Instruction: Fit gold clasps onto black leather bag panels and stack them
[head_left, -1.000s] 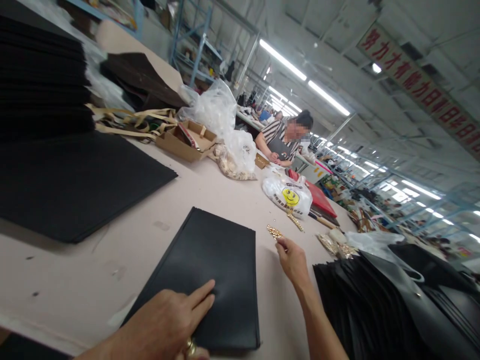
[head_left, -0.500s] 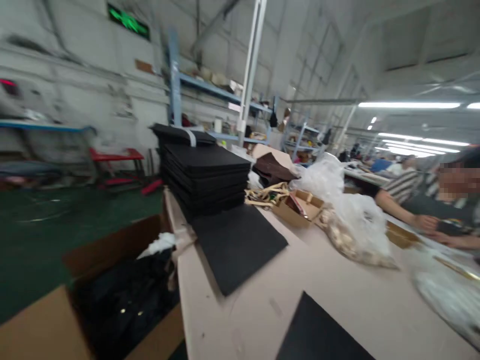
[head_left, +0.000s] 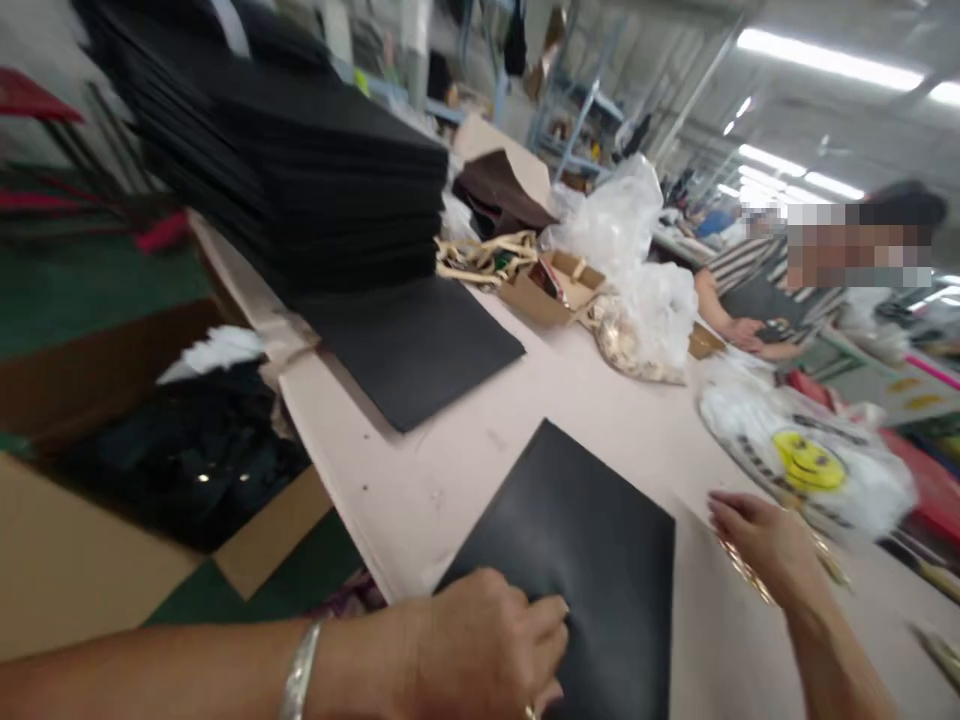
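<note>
A black flat sheet (head_left: 600, 560), smooth and leather-like, lies on the pale table in front of me. My left hand (head_left: 487, 640), with a silver bangle at the wrist, is over its near left part. Its fingers are curled and pressed together at the surface; whatever they pinch is hidden. Right of the sheet, my right hand (head_left: 765, 545) hovers low, fingers drawn together. Shiny gold-coloured metal pieces (head_left: 746, 575) show along its underside, and I cannot tell whether they are gripped. Farther back, another black sheet (head_left: 420, 350) sticks out from under a tall black stack (head_left: 300, 190).
An open cardboard box (head_left: 255, 560) with black plastic inside stands left of the table (head_left: 390, 500). Beyond the sheet are a small carton (head_left: 536, 300), a clear bag (head_left: 637, 340) and a smiley-face plastic bag (head_left: 810, 460). A co-worker (head_left: 757, 290) sits across.
My view has tipped down and come closer to the table. Both my hands have come into sight, the left on the near black sheet, the right beside it.
</note>
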